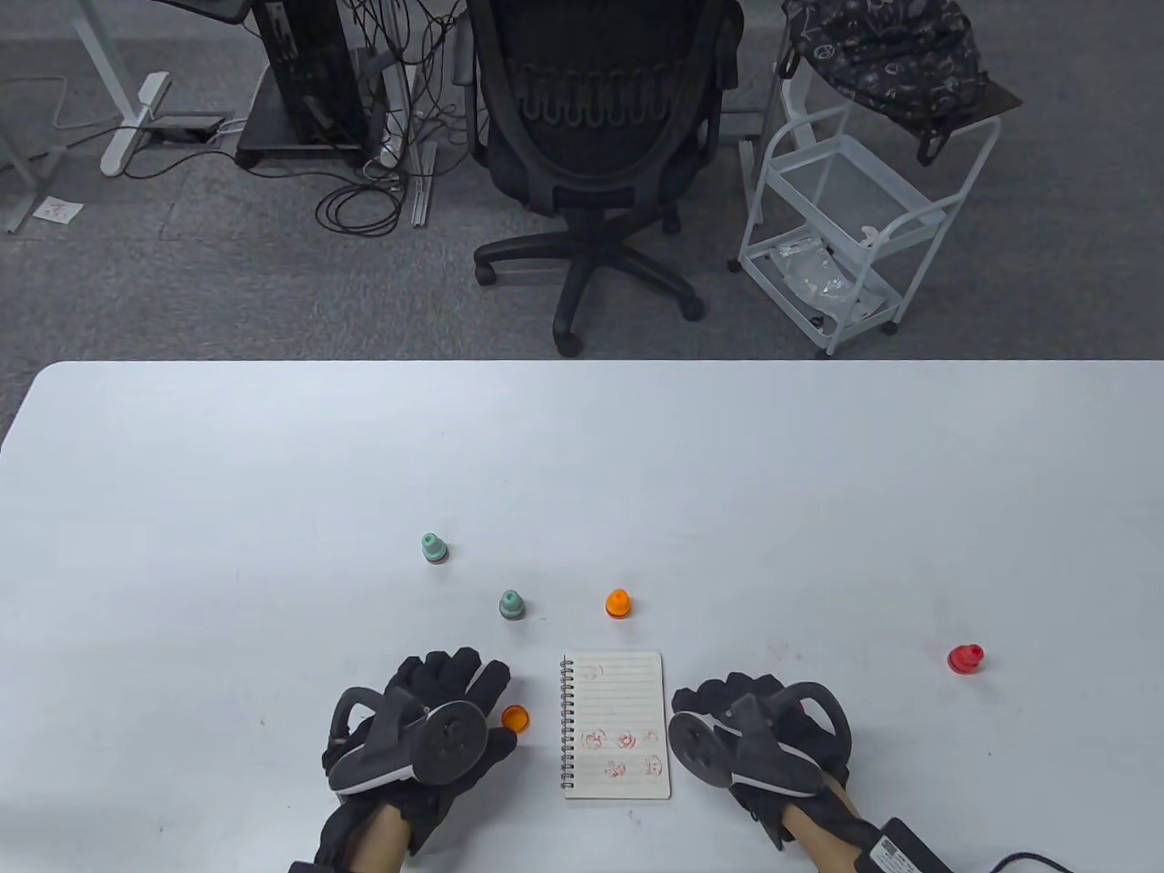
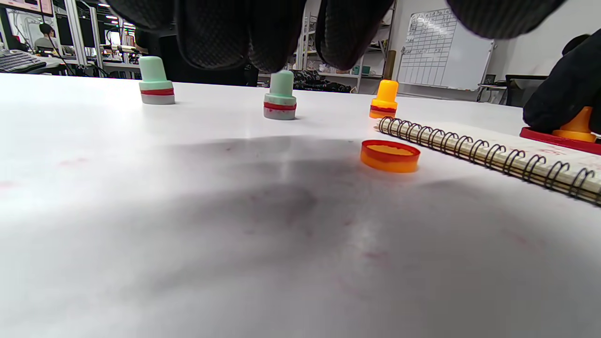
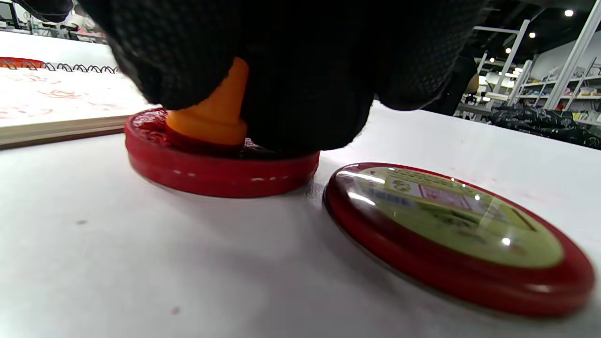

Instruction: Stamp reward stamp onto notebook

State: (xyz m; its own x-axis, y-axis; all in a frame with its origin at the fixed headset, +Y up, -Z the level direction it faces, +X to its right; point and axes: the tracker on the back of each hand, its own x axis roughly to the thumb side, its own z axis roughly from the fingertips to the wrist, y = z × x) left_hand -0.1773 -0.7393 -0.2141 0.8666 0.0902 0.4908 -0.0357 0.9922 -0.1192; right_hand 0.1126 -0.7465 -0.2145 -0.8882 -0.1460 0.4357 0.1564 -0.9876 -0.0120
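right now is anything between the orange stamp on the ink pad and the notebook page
Nothing visible. The right hand holds the orange stamp on the red ink pad, which sits right beside the notebook. The pad's lid lies on the far side.

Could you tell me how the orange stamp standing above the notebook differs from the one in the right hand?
The free orange stamp stands untouched on the table, beyond the notebook. The held stamp is in the right hand, base down in the red ink pad. Both are orange with tapered handles.
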